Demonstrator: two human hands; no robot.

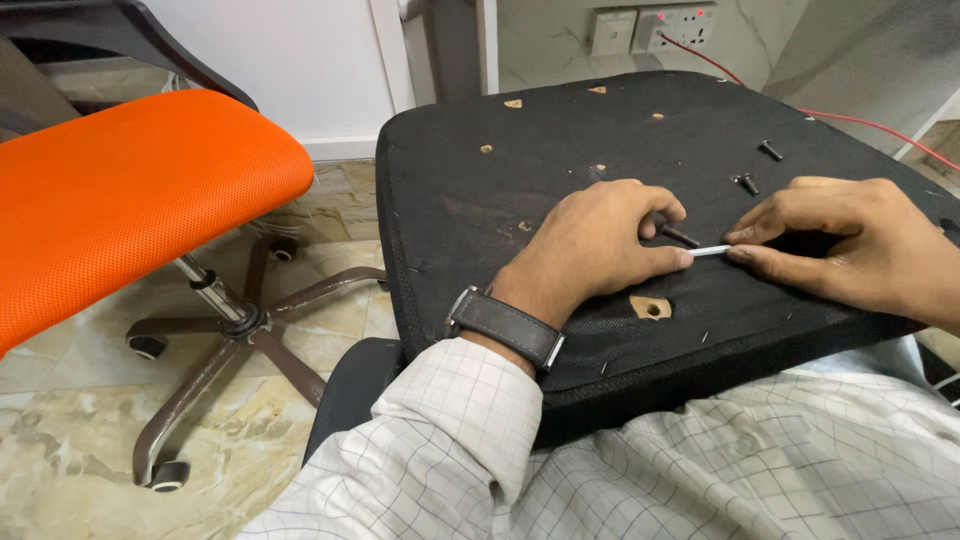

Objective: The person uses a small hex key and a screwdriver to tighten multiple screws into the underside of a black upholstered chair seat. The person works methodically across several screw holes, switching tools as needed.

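An upturned black chair seat (470,190) lies across my lap, its fabric underside showing several bare mounting holes. My left hand (590,245), with a dark wristwatch, rests on the seat and pinches one end of a thin silver key-like rod (712,251); a black screw (680,236) pokes out from under its fingers. My right hand (850,245) grips the other end of the rod between thumb and forefinger. Two loose black screws (747,184) (770,151) lie on the seat just beyond my hands.
An orange office chair (130,190) on a dark five-star wheeled base (240,330) stands at the left on a marble floor. Wall sockets (680,25) with a red cable (860,125) are behind the seat.
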